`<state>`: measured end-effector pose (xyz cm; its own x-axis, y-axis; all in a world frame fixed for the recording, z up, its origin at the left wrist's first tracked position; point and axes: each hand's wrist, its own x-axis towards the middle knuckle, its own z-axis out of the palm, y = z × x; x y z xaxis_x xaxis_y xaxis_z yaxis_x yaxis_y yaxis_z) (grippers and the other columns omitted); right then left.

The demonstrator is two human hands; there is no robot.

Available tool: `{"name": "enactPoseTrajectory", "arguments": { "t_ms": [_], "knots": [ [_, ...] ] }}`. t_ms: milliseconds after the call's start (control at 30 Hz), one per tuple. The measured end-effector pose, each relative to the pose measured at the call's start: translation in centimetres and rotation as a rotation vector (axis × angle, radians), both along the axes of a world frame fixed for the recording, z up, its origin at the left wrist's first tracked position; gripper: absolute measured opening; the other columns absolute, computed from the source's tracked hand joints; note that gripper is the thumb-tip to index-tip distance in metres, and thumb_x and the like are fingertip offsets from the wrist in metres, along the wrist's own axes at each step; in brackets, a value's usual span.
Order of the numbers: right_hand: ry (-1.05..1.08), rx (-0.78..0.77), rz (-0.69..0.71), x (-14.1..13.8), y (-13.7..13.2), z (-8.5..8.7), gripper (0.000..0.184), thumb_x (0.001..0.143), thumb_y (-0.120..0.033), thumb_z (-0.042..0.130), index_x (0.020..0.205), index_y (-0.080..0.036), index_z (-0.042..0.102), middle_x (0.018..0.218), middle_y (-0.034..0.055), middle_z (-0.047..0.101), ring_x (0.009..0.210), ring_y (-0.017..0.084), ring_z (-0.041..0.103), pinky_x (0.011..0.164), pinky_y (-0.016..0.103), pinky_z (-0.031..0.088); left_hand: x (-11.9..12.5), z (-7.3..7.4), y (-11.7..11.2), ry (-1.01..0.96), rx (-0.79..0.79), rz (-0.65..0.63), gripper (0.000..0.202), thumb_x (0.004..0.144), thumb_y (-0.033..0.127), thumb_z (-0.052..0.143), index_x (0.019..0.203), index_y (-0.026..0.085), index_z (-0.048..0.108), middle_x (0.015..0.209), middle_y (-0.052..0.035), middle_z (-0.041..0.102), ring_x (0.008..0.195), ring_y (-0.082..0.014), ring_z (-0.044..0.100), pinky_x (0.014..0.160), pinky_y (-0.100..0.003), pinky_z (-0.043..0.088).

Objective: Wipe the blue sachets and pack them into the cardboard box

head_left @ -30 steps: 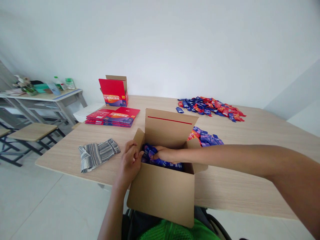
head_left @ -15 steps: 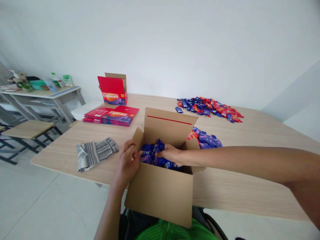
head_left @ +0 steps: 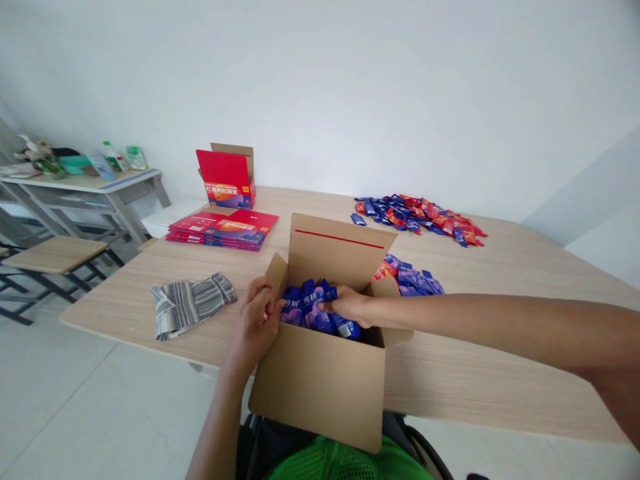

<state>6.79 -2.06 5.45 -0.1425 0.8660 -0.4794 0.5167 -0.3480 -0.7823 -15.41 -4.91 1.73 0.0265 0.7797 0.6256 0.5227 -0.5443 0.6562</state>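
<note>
An open cardboard box (head_left: 320, 380) with its flaps spread stands at the table's front edge. Several blue-purple sachets (head_left: 313, 307) lie inside it, some standing up on end. My left hand (head_left: 260, 323) is closed over the box's left side, with the thumb reaching inside by the leftmost sachet. From the right, my right hand (head_left: 347, 305) reaches into the box with its fingers closed around a blue sachet; its fingertips are partly hidden among the sachets. Just behind the box's right flap lies a small pile of purple and red sachets (head_left: 417, 281).
A larger heap of red and blue sachets (head_left: 420, 217) lies at the back of the table. Flattened red cartons (head_left: 225, 230) are stacked at the left, before an upright red box (head_left: 227, 187). A striped grey cloth (head_left: 193, 305) lies near the left edge. Beyond stand a stool (head_left: 63, 255) and a side desk (head_left: 115, 185).
My right hand has shifted slightly right inside the box. The sachet beside its fingers now shows more of its printed front. My left hand stays on the box side.
</note>
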Motion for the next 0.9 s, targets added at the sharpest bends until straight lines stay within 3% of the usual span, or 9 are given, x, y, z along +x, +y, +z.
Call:
{"name": "enactPoseTrajectory", "arguments": {
  "t_ms": [233,300,400,500,733,900],
  "knots": [
    [-0.141,-0.084,0.087,-0.3,0.3,-0.3,0.032,0.055,-0.015,0.092,0.075,-0.017,0.067,0.06,-0.0001,0.065,0.067,0.019,0.064,0.057,0.026,0.052,-0.1,0.1,0.0,0.0,-0.013,-0.006,0.032,0.091,0.017,0.058,0.07,0.024,0.034,0.11,-0.0062,0.055,0.106,-0.0161,0.057,0.088,-0.028,0.047],
    [-0.17,-0.103,0.113,-0.2,0.3,-0.1,0.027,0.058,-0.013,0.089,0.07,-0.017,0.065,0.056,-0.001,0.062,0.061,0.017,0.061,0.053,0.025,0.049,-0.1,0.1,0.0,-0.003,0.005,-0.009,0.032,0.09,0.015,0.058,0.071,0.024,0.033,0.109,-0.0059,0.055,0.106,-0.0158,0.057,0.089,-0.027,0.047],
    [-0.165,-0.097,0.119,0.2,0.0,0.5,0.017,0.073,-0.012,0.076,0.067,-0.018,0.062,0.056,-0.0003,0.06,0.056,0.015,0.058,0.051,0.024,0.047,0.0,0.2,-0.1,0.0,0.01,-0.012,0.032,0.09,0.015,0.057,0.071,0.024,0.033,0.109,-0.0056,0.055,0.106,-0.0155,0.057,0.088,-0.026,0.047],
    [-0.137,-0.064,0.095,0.7,-0.3,1.0,0.012,0.078,-0.009,0.066,0.074,-0.019,0.062,0.056,-0.0018,0.058,0.053,0.013,0.056,0.051,0.022,0.045,0.0,0.3,-0.1,0.003,-0.009,-0.015,0.033,0.091,0.016,0.057,0.071,0.024,0.032,0.11,-0.0055,0.054,0.104,-0.0152,0.057,0.086,-0.026,0.047],
    [-0.102,-0.092,0.103,0.0,-0.5,0.8,0.018,0.076,-0.002,0.056,0.072,-0.018,0.062,0.06,0.0005,0.062,0.053,0.013,0.057,0.049,0.022,0.046,0.0,0.4,-0.1,-0.005,0.003,-0.024,0.033,0.091,0.016,0.057,0.071,0.024,0.033,0.109,-0.0048,0.054,0.106,-0.0154,0.057,0.087,-0.025,0.046],
    [-0.104,-0.123,0.118,-0.8,-0.6,0.5,0.019,0.065,0.0,0.066,0.063,-0.018,0.061,0.059,0.0013,0.064,0.051,0.013,0.056,0.049,0.023,0.048,0.0,0.2,0.0,-0.003,0.012,-0.021,0.033,0.09,0.014,0.058,0.072,0.024,0.033,0.109,-0.0041,0.054,0.106,-0.0148,0.057,0.087,-0.024,0.046]
  ]
}}
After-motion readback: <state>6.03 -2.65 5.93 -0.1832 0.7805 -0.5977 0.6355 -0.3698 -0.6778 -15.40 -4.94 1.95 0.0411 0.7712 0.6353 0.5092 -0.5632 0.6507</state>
